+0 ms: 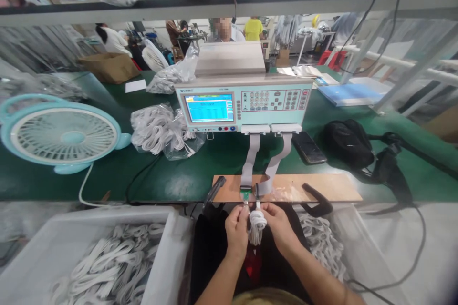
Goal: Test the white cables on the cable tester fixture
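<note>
A coiled white cable [256, 228] hangs between my hands at the front edge of the bench. My left hand [236, 231] pinches one of its end plugs, which meets a small green circuit board [246, 195]. With closed fingers, my right hand [281, 226] grips the other end of the cable, just below a dark upright connector [257, 191]. Grey ribbon cables [251, 155] run from these connectors up to a bench tester [272, 116] with a lit blue screen [210, 107]. My fingers partly hide both plugs.
White bins [175, 243] with many coiled cables [114, 262] stand left and right of my lap. On the green bench are a blue fan [66, 133], bagged cables [153, 128], a phone [308, 147], a black bag [348, 143] and a wooden board [322, 187]. People sit beyond.
</note>
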Tool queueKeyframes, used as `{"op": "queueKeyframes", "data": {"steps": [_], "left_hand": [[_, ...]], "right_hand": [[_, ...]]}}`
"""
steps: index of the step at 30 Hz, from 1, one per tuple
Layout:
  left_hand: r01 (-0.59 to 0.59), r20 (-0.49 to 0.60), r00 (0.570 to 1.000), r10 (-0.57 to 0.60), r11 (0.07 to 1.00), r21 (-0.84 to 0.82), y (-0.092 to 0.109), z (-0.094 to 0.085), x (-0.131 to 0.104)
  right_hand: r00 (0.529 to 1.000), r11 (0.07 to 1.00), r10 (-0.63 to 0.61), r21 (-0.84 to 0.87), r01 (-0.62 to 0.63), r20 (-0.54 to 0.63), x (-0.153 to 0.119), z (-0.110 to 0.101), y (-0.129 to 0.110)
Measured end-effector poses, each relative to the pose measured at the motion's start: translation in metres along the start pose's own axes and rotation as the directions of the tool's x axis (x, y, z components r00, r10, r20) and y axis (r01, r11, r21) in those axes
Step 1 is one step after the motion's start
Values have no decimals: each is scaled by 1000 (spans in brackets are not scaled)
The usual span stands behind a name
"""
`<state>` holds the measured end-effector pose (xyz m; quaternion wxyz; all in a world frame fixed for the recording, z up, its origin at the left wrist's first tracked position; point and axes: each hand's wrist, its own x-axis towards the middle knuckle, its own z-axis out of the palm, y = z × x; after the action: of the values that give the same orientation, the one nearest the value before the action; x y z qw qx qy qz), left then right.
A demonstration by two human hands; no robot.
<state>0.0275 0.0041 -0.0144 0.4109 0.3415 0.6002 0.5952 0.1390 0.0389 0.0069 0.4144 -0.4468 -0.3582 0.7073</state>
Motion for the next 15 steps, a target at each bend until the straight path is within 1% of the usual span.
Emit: {"op": "queueKeyframes", "data": {"steps": [4,8,12,14,15], "left_hand": [[11,-34,999,-11,1000,-22,-1,1,0],[30,-23,999,-30,999,-33,-1,1,-1],[53,-15,999,-53,999,-6,-2,7,5],[52,-22,998,-52,999,14,3,6,5],[51,-34,998,-50,998,28,8,2,3]], "right_hand": [[1000,1000,10,4,-10,12,-1,1,-2],[1000,1000,12,3,-12,6,-1,2,-4],[1000,1000,17,22,-17,13,0,0,0],[1000,999,26,23,-26,10,0,-2,2],[999,999,35,18,-35,0,0,-2,3]]}}
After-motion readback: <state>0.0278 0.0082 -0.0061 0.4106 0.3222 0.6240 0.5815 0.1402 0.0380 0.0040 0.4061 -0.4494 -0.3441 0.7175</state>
